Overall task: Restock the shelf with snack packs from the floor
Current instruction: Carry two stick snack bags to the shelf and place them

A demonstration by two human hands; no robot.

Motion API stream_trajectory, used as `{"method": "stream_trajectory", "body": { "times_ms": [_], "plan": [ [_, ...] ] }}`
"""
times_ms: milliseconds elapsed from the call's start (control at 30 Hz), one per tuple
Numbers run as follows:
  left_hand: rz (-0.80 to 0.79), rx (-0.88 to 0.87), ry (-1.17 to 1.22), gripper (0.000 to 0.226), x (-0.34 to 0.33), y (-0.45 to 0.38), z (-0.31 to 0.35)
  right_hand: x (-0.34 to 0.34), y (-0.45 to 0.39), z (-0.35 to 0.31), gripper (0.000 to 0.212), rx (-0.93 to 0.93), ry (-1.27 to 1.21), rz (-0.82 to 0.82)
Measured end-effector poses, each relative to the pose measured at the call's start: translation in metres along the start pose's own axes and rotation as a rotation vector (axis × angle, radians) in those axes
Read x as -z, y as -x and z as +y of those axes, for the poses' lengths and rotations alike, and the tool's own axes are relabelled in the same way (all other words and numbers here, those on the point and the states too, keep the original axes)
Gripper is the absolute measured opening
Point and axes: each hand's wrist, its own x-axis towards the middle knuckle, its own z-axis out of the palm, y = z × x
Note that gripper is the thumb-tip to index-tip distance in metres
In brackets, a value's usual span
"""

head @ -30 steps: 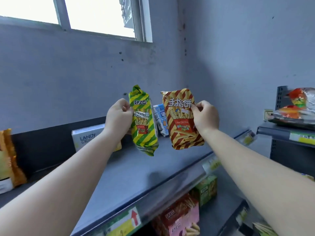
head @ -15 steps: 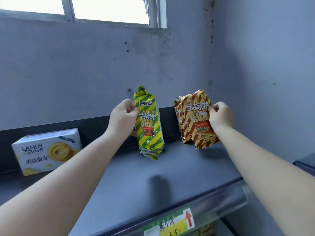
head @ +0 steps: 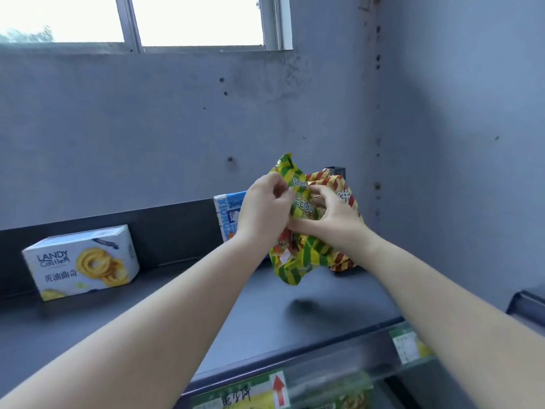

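Fingers (head: 275, 184) of the left hand (head: 262, 208): curled and pinching the upper edge of the green-and-yellow striped snack pack (head: 298, 258); fingers of the right hand (head: 331, 219): bent over the front of that same pack, thumb pointing left across its middle, pressing it toward the red-and-gold striped snack pack (head: 342, 187) behind. Change since half a second ago: the two packs, then held apart with one in each hand, are now overlapped, green pack in front, red pack largely hidden behind it and behind the right hand; the right hand has let go of the red pack's side and come onto the green one. Position of packs: upright at the back right of the dark shelf (head: 165, 293), close to the corner of the grey wall (head: 165, 128); the green pack's lower end hangs just over the shelf surface, contact not discernible; the red pack's base appears to rest on the shelf. Arms: both forearms bare, extended forward and converging, wrists nearly touching. Other stock: blue-and-white carton (head: 228, 214), now visible just left of the left hand, partly covered by it; white Landy Castle biscuit box (head: 79, 261), well apart at the left. Shelf front: price label with red arrow (head: 278, 389).
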Motion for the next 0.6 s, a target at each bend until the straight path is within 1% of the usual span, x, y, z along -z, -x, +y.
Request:
{"method": "stream_trajectory", "body": {
  "times_ms": [33,67,133,167,233,267,300,333,367,400,433,467,500,533,600],
  "plan": [
    [-0.056,-0.052,-0.030,0.017,-0.003,0.002,0.004,0.003,0.000,0.006,0.090,-0.044,-0.050,0.018],
    [-0.134,-0.084,-0.069,0.013,-0.005,0.003,0.006,0.008,0.001,0.013,0.086,-0.082,-0.119,0.044],
    [-0.254,-0.095,-0.192,0.021,-0.007,0.002,0.005,0.022,0.003,0.026,0.069,-0.158,-0.274,0.121],
    [-0.251,-0.070,-0.261,0.029,-0.007,-0.001,0.002,0.031,0.004,0.030,0.062,-0.197,-0.371,0.154],
    [-0.179,0.071,-0.318,0.044,-0.006,-0.005,-0.006,0.047,0.007,0.035,0.052,-0.226,-0.546,0.159],
    [-0.198,0.187,-0.283,0.052,-0.007,-0.006,-0.008,0.053,0.008,0.035,0.047,-0.214,-0.583,0.145],
    [-0.261,0.308,-0.174,0.057,-0.010,-0.005,-0.009,0.057,0.009,0.034,0.041,-0.196,-0.603,0.134],
    [-0.342,0.410,-0.003,0.056,-0.014,-0.002,-0.008,0.060,0.009,0.034,0.033,-0.178,-0.602,0.123],
    [-0.387,0.473,0.172,0.048,-0.019,0.001,-0.007,0.062,0.009,0.036,0.023,-0.158,-0.574,0.117],
    [-0.379,0.474,0.276,0.036,-0.024,0.004,-0.006,0.064,0.008,0.038,0.013,-0.132,-0.506,0.115],
    [-0.342,0.438,0.289,0.024,-0.029,0.004,-0.006,0.065,0.008,0.040,0.005,-0.105,-0.390,0.122],
    [-0.306,0.395,0.252,0.018,-0.033,0.005,-0.006,0.066,0.008,0.044,0.005,-0.084,-0.238,0.140],
    [-0.288,0.356,0.217,0.018,-0.037,0.006,-0.007,0.067,0.008,0.049,0.010,-0.073,-0.078,0.165],
    [-0.291,0.330,0.201,0.020,-0.040,0.007,-0.008,0.068,0.009,0.054,0.015,-0.072,0.050,0.196],
    [-0.323,0.310,0.197,0.031,-0.042,0.008,-0.008,0.069,0.012,0.057,0.024,-0.092,0.176,0.231]
  ]
}}
